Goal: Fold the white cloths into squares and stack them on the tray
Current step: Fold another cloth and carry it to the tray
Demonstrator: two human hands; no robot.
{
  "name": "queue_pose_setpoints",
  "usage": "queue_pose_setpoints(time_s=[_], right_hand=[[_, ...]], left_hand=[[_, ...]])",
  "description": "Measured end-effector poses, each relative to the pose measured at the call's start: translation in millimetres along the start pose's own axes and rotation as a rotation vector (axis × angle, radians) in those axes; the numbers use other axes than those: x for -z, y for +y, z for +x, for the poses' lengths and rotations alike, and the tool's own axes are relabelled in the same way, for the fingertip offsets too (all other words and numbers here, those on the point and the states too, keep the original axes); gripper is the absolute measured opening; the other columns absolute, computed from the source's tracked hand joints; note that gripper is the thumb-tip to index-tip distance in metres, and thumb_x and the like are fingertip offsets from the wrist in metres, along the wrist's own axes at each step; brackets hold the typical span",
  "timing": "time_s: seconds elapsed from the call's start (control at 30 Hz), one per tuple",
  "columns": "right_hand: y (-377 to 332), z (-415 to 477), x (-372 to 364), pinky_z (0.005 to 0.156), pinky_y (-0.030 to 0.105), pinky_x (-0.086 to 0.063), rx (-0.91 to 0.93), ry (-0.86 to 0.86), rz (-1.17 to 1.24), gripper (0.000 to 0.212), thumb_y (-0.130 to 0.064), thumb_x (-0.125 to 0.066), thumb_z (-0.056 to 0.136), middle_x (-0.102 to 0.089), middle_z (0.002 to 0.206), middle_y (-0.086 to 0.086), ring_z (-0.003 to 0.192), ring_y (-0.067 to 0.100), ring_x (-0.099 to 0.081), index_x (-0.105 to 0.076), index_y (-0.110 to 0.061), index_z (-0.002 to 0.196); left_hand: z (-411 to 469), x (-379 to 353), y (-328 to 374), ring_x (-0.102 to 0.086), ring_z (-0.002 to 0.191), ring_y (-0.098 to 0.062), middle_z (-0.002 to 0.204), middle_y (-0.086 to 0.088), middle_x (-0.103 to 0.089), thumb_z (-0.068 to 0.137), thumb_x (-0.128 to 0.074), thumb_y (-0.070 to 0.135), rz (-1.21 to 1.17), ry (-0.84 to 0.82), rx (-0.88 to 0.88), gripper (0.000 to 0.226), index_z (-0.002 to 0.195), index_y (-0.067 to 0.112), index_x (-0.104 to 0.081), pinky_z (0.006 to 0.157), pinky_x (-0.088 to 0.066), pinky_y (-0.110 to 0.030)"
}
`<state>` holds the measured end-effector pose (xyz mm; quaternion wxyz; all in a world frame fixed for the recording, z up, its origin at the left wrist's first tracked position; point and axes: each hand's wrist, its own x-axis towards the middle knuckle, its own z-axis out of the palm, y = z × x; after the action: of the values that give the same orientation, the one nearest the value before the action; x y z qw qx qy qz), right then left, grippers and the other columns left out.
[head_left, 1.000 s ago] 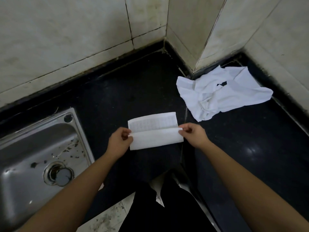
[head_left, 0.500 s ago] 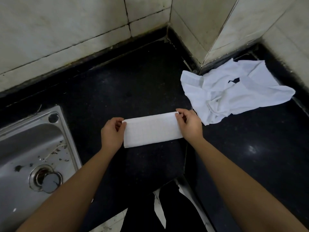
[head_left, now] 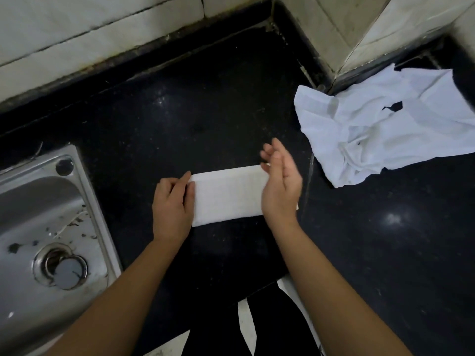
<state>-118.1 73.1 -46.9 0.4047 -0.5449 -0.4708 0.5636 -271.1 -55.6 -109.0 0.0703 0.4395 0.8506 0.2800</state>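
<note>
A white cloth [head_left: 228,196], folded into a long strip, lies flat on the black counter [head_left: 205,111]. My left hand [head_left: 172,201] rests on its left end, and the fingers lie straight along the edge. My right hand [head_left: 281,183] hovers over the right end with relaxed, spread fingers, hiding that end; a small corner of cloth shows under the wrist. A crumpled pile of white cloths [head_left: 385,129] lies at the right, near the wall corner. No tray is in view.
A steel sink [head_left: 38,214] with a drain plug is set into the counter at the left. Tiled walls [head_left: 102,34] close the back, and a tiled column juts in at the top right. The counter's front edge runs just below my forearms.
The cloth went from half-open, pinched at both ends, to a flat folded strip on the counter. My right hand has let go and lifted off its end.
</note>
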Motion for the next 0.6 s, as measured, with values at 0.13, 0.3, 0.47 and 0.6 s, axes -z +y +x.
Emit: queue_pose_setpoints(time_s=[0.13,0.3,0.47,0.6], right_hand=[[17.1,-13.7,-51.1,0.109,0.034,-0.047,-0.105,-0.186,0.085,0.038,-0.021,-0.041,0.108,-0.064,0.135,0.003,0.124,0.009,-0.06,-0.051,-0.01,0.143],[29.4,-6.0,-31.1,0.108,0.034,-0.049,-0.073,-0.184,0.035,0.038,-0.016,-0.042,0.108,-0.06,0.14,0.01,0.128,0.011,-0.058,-0.05,-0.005,0.143],[29.8,21.8,23.4,0.102,0.039,-0.053,-0.012,0.029,0.021,0.035,-0.015,-0.042,0.108,-0.065,0.13,0.009,0.12,0.016,-0.064,-0.055,-0.004,0.139],[29.9,21.6,26.3,0.105,0.039,-0.051,0.015,-0.023,-0.013,0.036,-0.015,-0.042,0.107,-0.065,0.13,0.006,0.122,0.015,-0.063,-0.055,-0.003,0.139]], left_hand=[[1.7,-4.0,-4.9,-0.055,0.087,-0.024,0.1,-0.012,-0.056,0.098,-0.06,0.013,0.001,0.027,-0.037,0.036,0.132,0.002,-0.061,0.075,-0.051,-0.037],[1.2,-8.2,-8.3,-0.055,0.088,-0.026,0.099,-0.013,-0.056,0.099,-0.058,0.012,0.011,0.049,-0.074,0.034,0.131,0.002,-0.061,0.076,-0.051,-0.038],[0.1,-8.6,-8.2,-0.054,0.089,-0.026,0.099,-0.013,-0.055,0.1,-0.057,0.014,0.017,0.046,-0.06,0.034,0.131,0.002,-0.062,0.077,-0.05,-0.038],[1.1,-4.4,-2.9,-0.053,0.092,-0.022,0.104,-0.011,-0.054,0.102,-0.053,0.02,-0.037,0.037,0.0,0.039,0.136,0.003,-0.058,0.083,-0.051,-0.039]])
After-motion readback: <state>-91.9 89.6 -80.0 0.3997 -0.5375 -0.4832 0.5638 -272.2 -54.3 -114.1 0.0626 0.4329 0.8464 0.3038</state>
